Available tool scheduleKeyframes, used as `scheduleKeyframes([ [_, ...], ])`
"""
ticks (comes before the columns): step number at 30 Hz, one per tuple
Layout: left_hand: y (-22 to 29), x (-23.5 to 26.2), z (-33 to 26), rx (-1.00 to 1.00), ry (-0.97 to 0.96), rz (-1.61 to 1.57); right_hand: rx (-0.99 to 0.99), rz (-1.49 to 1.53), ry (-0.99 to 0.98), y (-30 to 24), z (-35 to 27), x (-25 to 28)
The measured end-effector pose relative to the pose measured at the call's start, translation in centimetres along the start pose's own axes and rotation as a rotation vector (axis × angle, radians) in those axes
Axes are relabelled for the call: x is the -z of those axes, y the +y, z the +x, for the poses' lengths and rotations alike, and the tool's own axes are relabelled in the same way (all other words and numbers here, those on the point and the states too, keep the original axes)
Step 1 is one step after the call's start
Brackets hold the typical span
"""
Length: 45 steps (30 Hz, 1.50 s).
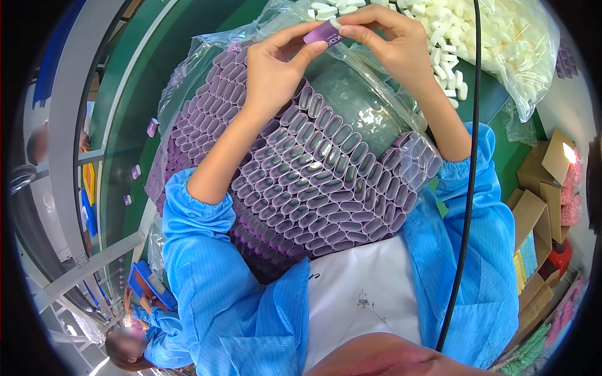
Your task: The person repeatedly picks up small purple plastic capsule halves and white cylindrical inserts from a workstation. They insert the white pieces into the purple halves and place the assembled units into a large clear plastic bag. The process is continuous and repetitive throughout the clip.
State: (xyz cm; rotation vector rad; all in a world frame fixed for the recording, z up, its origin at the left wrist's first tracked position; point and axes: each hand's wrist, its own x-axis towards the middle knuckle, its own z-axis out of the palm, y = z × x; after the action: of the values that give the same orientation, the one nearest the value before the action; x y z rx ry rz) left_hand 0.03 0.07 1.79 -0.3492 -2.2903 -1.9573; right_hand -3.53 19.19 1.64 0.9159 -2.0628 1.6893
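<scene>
Up at the far side of the work surface, my two hands meet over a small purple oval sleeve (322, 36) with pale lettering. My left hand (276, 72) pinches the sleeve between thumb and fingertips. At the sleeve's right end, my right hand (394, 49) grips a small white piece (335, 24), mostly hidden by the fingers; how far it sits inside the sleeve I cannot tell. Below my hands, a large mass of purple oval sleeves (313, 169) stands packed side by side, open ends up, on clear plastic film (348, 94).
Loose white oval pieces (446, 69) lie at the back right beside a plastic bag (527, 56) of pale pieces. A black cable (469, 188) hangs down on the right. Several purple pieces (136, 172) sit along the belt at left. Cardboard boxes (533, 219) stand right; another person (157, 341) sits lower left.
</scene>
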Motion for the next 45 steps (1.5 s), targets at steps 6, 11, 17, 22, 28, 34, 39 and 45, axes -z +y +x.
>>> scheduleKeyframes([
  [6,-0.5,0.1,0.3,0.028,0.009,-0.274,-0.200,0.353,0.005,0.0,-0.1,0.2],
  [11,-0.2,0.6,0.3,0.013,-0.029,-0.192,-0.018,0.089,-0.024,-0.3,-0.2,0.6],
  [17,-0.4,0.3,0.2,0.074,0.029,-0.342,0.264,-0.012,0.040,0.0,0.3,-0.2],
  [22,0.8,0.2,0.2,-0.025,-0.006,-0.167,0.317,-0.076,0.053,-0.4,0.2,-0.3],
  [28,1.3,0.4,0.0,-0.070,-0.034,-0.083,0.403,-0.152,0.034,-0.8,0.3,-0.4],
  [34,1.2,2.7,1.5,0.007,-0.029,0.084,-0.008,0.313,0.195,1.1,-0.4,0.1],
  [39,-1.0,14.0,7.1,-0.047,0.233,0.474,-0.174,-0.159,0.317,3.0,1.1,4.4],
  [45,-7.9,26.7,7.9,0.689,-0.087,1.004,-0.098,-0.744,-0.262,4.8,1.0,6.3],
])
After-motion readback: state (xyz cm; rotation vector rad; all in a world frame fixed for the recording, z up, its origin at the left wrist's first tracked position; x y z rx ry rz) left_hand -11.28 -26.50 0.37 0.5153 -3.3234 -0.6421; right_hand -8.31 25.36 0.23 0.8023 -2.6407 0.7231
